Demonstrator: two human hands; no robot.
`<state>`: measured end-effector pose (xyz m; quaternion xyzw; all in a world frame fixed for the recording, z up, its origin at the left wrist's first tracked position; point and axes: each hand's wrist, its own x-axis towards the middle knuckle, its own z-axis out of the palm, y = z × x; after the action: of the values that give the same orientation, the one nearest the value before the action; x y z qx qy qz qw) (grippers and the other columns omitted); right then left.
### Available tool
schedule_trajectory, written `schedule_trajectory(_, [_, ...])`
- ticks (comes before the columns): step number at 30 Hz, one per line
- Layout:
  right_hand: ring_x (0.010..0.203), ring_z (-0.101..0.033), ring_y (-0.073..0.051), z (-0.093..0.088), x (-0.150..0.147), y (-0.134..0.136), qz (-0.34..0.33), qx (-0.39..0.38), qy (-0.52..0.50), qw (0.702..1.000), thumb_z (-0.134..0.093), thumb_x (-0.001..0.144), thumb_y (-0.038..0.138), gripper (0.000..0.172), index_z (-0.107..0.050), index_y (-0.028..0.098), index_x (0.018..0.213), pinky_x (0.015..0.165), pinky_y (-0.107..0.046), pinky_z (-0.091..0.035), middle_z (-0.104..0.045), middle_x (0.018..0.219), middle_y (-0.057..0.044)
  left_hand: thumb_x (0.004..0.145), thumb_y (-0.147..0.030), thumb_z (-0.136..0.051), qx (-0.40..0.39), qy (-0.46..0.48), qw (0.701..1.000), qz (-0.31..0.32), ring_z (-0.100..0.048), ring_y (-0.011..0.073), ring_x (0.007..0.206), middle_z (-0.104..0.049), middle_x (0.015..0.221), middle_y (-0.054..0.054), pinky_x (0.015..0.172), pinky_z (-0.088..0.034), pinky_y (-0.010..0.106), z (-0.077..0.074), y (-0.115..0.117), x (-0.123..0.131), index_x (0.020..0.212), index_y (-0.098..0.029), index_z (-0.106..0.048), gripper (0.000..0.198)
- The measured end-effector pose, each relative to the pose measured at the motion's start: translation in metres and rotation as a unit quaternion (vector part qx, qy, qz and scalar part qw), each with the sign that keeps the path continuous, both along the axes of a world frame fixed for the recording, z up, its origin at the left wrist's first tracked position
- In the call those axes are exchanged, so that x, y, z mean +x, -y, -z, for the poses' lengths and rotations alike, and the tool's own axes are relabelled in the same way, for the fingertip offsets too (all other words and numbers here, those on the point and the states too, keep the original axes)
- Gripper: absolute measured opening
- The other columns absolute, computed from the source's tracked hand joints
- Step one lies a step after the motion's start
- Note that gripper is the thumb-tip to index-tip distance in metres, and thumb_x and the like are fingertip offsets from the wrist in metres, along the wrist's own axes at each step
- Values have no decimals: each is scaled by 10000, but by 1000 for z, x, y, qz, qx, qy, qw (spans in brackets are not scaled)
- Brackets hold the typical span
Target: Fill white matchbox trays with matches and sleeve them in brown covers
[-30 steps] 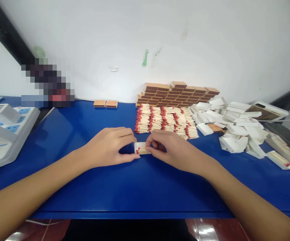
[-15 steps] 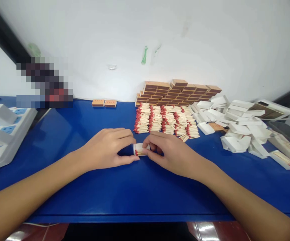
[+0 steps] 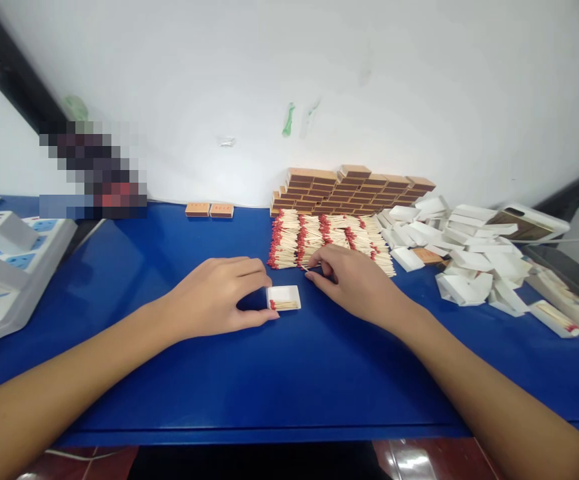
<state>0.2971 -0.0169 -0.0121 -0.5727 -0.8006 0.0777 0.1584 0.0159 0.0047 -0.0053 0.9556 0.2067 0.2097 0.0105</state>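
Observation:
A small white matchbox tray (image 3: 283, 293) lies on the blue table with a few red-headed matches (image 3: 284, 305) along its near side. My left hand (image 3: 224, 297) steadies the tray's left end between thumb and fingers. Beyond it, rows of loose matches (image 3: 284, 241) are heaped together. My right hand (image 3: 352, 273) is at the near edge of this heap, thumb and forefinger pinched. Match ends show at its fingertips, though how many it holds is hidden.
Closed matchboxes (image 3: 349, 193) are stacked against the wall behind the heap. Two more matchboxes (image 3: 209, 210) sit at the back left. White trays (image 3: 469, 253) are piled on the right, near a phone (image 3: 529, 223). A power strip (image 3: 19, 267) stands at the left.
My right hand has left the tray and moved back and right to the match heap. My left hand stays at the tray, whose inside now shows fully.

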Motion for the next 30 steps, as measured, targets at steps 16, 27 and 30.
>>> schedule_trajectory(16, [752, -585, -190, 6, 14, -8, -30, 10, -7, 999, -621, 1004, 204, 86, -642, 214, 921, 648, -303, -386, -666, 877, -45, 1015, -453, -693, -28, -13, 999, -17, -740, 188, 911, -757, 1060, 38, 782, -542, 313, 2, -3, -2, 1087, -171, -746, 296])
schedule_trajectory(27, [769, -585, -187, 4, 18, -8, -54, 2, -21, 998, -620, 1007, 211, 76, -629, 220, 932, 667, -301, -395, -661, 879, -35, 1014, -467, -688, -32, -17, 999, -20, -737, 188, 902, -757, 1065, 45, 767, -545, 309, 3, -4, -2, 1097, -172, -753, 313])
schedule_trajectory(30, [764, -580, -186, 4, 18, -8, -62, -5, -25, 998, -596, 1026, 223, 111, -628, 215, 920, 669, -302, -396, -656, 884, -40, 1009, -464, -696, -35, -17, 999, -19, -739, 190, 907, -757, 1057, 44, 781, -547, 307, 3, -3, -2, 1093, -176, -753, 306])
